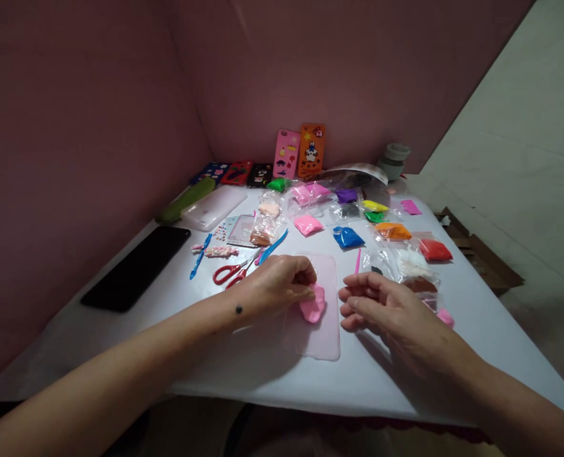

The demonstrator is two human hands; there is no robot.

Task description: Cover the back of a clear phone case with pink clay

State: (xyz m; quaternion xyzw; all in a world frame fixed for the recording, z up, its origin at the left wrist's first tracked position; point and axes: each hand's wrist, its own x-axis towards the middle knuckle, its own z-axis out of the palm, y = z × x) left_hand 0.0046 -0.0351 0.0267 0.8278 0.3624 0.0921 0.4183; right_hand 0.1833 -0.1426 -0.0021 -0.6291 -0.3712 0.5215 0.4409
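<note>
Left hand [282, 279] pinches the upper left edge of a piece of pink clay [313, 307] between thumb and fingers; the clay is over a pale, see-through phone case [327, 339] lying flat near the front of the white table [491, 324], though whether its underside touches the case I cannot tell; right hand [382, 308] is just beside the case's right edge, grasping nothing, with fingers loosely curved and parted; a thin pink stick [357, 261] lies just beyond its fingertips, and a small pink lump [446, 317] shows past its wrist; beyond the left hand are red-handled scissors [234, 273] and a blue plastic knife [273, 245], with a blue tool [200, 257] farther left; a black phone [136, 270] lies on the table's left side, near another clear case [215, 208] and a green one; past the hands, small bags of clay spread across the table, among them a blue bag [349, 237], an orange bag [393, 231] and a red bag [435, 249]; at the back, a decorated pink case [286, 153] and an orange case [313, 150] lean upright against the pink wall [358, 76], with a lidded jar [394, 162] to the right.
</note>
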